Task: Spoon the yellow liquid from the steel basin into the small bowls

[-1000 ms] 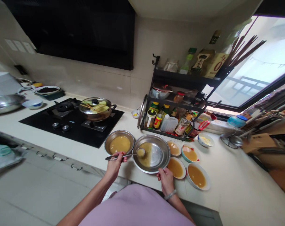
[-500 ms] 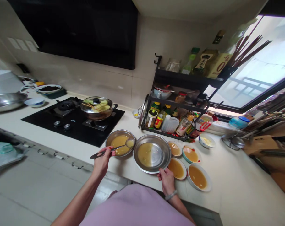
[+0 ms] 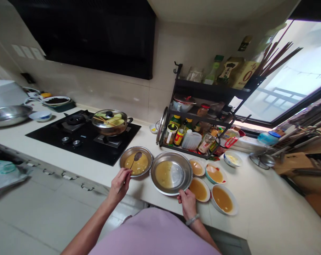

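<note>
My left hand is closed on the handle of a metal ladle, whose scoop hangs tipped over a small steel bowl of yellow-brown liquid. My right hand grips the near rim of a wide steel basin that holds a shallow pool of the same liquid on its left side. Both stand on the white counter in front of me. Several small bowls of the liquid, such as a white bowl, sit right of the basin.
A lidded pot stands on the black gas hob behind the steel bowl. A black rack of bottles and jars is behind the basin. A wok lies far left; a window is at the right.
My left hand carried the ladle from the wide basin leftwards to the small steel bowl and tipped it over the liquid there. My right hand stayed on the basin's rim.
</note>
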`<state>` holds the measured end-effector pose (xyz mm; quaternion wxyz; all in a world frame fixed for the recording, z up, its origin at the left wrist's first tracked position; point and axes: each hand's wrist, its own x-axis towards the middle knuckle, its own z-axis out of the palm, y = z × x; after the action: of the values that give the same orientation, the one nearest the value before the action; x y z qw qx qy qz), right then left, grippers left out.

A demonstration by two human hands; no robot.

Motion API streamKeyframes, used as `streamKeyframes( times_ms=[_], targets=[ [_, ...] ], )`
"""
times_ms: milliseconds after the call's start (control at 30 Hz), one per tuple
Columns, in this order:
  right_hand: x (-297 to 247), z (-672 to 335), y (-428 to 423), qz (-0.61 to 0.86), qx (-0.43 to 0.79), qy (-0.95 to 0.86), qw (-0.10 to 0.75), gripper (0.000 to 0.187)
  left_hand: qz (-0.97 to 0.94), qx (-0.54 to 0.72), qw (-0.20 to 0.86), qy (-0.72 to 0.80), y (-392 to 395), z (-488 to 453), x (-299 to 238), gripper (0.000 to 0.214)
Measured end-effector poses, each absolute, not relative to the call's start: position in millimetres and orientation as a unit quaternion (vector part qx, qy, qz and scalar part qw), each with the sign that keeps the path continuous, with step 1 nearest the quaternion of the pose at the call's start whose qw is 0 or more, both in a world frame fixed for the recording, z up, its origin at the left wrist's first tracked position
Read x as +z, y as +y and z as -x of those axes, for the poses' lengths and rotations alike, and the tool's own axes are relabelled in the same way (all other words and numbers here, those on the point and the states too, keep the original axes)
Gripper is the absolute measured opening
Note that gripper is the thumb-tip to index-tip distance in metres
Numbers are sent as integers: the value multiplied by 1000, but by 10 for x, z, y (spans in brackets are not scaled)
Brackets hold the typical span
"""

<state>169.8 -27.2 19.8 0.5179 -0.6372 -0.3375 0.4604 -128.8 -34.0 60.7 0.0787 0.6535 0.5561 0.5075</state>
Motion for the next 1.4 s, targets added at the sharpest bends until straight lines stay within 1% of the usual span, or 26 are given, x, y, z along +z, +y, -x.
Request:
streamKeyframes(
  times_ms=[133,300,500,567,700,867,1133,1400],
  targets=[
    [182,-1701,-269,634,461,-342,518,18,-601,552,157,557,-357,1096,721,15],
    [180,-1695,-269,630,462,-346,519,19,-585,534,293,536,-354,815,733,17],
    [194,-1690,-276,630,462,-346,520,19,-609,495,360,504,-330,601,563,21],
    [197,-1689,-282,632,461,-345,520,19,-566,498,397,524,-314,575,508,24],
    [197,-1684,-294,634,460,-344,519,19,-411,544,468,563,-255,600,442,28],
    [199,-1681,-290,633,461,-342,519,20,-342,571,480,572,-210,692,477,30],
    [190,-1691,-277,630,462,-344,522,20,-264,621,484,558,-189,727,597,25],
    [202,-1681,-285,633,462,-338,521,21,-228,650,458,561,-177,942,714,26]
  ],
)
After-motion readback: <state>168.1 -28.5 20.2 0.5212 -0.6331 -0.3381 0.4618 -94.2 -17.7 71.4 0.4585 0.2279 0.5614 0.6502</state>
